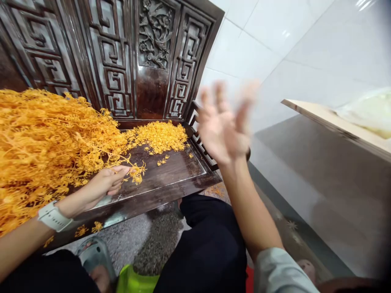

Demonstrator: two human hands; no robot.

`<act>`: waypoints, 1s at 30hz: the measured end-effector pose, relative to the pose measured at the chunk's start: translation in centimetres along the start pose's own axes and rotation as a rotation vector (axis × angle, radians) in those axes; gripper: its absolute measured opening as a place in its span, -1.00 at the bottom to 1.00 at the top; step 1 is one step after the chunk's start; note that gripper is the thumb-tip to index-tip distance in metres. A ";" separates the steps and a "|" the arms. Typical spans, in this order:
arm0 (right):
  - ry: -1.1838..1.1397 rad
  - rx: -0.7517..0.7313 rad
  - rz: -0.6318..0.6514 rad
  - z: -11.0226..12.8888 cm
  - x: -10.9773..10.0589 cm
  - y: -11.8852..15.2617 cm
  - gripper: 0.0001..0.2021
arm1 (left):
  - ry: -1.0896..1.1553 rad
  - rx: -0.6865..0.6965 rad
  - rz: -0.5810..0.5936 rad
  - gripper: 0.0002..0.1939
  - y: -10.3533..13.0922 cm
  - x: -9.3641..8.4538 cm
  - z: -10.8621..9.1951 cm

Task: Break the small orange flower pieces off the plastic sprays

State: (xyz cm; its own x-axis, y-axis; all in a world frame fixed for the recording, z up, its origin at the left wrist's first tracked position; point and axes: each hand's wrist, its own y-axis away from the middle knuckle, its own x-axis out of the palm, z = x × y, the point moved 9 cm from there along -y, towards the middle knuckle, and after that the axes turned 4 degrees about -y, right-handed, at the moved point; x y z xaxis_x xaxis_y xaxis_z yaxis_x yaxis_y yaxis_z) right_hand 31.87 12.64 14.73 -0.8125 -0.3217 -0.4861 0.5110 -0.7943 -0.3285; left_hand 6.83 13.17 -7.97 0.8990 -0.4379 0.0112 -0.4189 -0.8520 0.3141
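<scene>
My left hand (pixel 111 180), with a pale watch (pixel 54 215) on its wrist, pinches an orange plastic flower stem (pixel 136 173) above the dark wooden bench seat (pixel 171 173). The stem's branched tip pokes out past my fingertips. Behind and left of that hand rises a big heap of orange branched sprays (pixel 51 146). A smaller pile of loose orange florets (pixel 163 136) lies by the bench's backrest. My right hand (pixel 224 130) is raised over the bench's right end, palm showing and fingers spread, blurred by motion. Nothing shows in it.
The carved backrest (pixel 152 89) stands behind the piles, beside a white tiled wall (pixel 244 44). At the right a wooden board (pixel 336 122) carries a clear plastic bag (pixel 369 112). A lime-green plastic item (pixel 134 280) is below, near my legs. Stray florets (pixel 97 226) lie along the bench's front edge.
</scene>
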 end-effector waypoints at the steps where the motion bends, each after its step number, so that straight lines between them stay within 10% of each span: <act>1: -0.133 0.074 -0.159 -2.6 -0.9 -0.7 -0.30 | 0.020 -0.010 -0.006 -0.52 0.0 -0.1 0.0; 5: -0.774 0.406 -0.517 -11.1 1.6 0.8 -0.63 | 0.102 -0.026 -0.008 -0.57 0.3 -0.7 0.1; 11: -0.412 0.396 -0.144 -11.0 9.1 1.8 -0.57 | 0.325 0.012 0.057 -0.76 1.8 1.6 -2.2; 17: -0.451 0.272 -0.036 -10.4 13.0 1.4 -0.37 | 0.486 -0.011 0.268 -0.86 3.2 6.1 -3.4; 24: -0.545 0.322 -0.097 -10.4 11.2 1.2 -0.55 | 0.544 0.021 0.322 -0.82 3.0 5.7 -4.2; 30: -0.155 0.113 0.018 -8.8 8.8 1.0 -0.64 | 0.562 -0.006 0.300 -0.74 2.9 5.1 -4.4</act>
State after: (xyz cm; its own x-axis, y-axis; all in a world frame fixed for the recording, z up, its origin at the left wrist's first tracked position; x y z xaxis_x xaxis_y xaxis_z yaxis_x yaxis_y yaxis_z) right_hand 27.73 13.55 3.01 -0.8414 -0.4049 -0.3579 0.4982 -0.8378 -0.2233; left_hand 10.78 9.66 -2.85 0.6732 -0.4383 0.5956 -0.6636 -0.7135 0.2249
